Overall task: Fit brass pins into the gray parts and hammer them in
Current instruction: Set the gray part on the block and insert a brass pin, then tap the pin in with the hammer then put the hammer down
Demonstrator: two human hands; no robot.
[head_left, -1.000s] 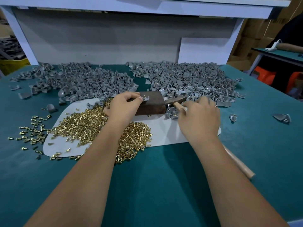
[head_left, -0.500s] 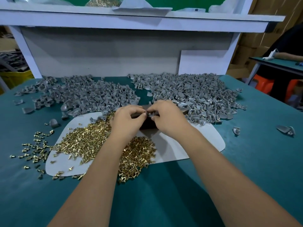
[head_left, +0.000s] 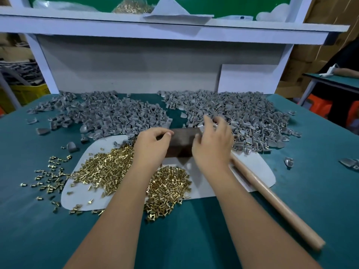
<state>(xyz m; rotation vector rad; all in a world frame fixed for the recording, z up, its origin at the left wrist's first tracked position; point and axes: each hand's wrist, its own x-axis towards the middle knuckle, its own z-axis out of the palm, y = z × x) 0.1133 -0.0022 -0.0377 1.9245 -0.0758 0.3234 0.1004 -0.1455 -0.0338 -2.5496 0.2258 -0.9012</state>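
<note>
Hands meet over a dark brown block (head_left: 181,144) that stands on a white mat (head_left: 266,171) on the green table (head_left: 310,191). The left hand (head_left: 151,146) rests at the left end of the block with its fingers curled inward, thumb and forefinger tips close together above the block's top edge; whether something small is pinched between them I cannot tell. The right hand (head_left: 212,144) is at the right end of the block, its fingers spread and partly bent, a little blurred, and near the fingertips (head_left: 206,120) there is a gray part (head_left: 201,126); if the fingers really hold it I cannot tell.

Just beyond the right hand lies a big heap of gray parts (head_left: 242,115), and beyond the left hand lies a second heap of gray parts (head_left: 108,115). Under the left wrist and to its left, brass pins (head_left: 104,167) are piled on the mat, and more of them are scattered on the table further left. Beside the right wrist, on its right, a wooden hammer handle (head_left: 272,200) lies on the mat and table, untouched; its head is hidden behind the right hand.
</note>
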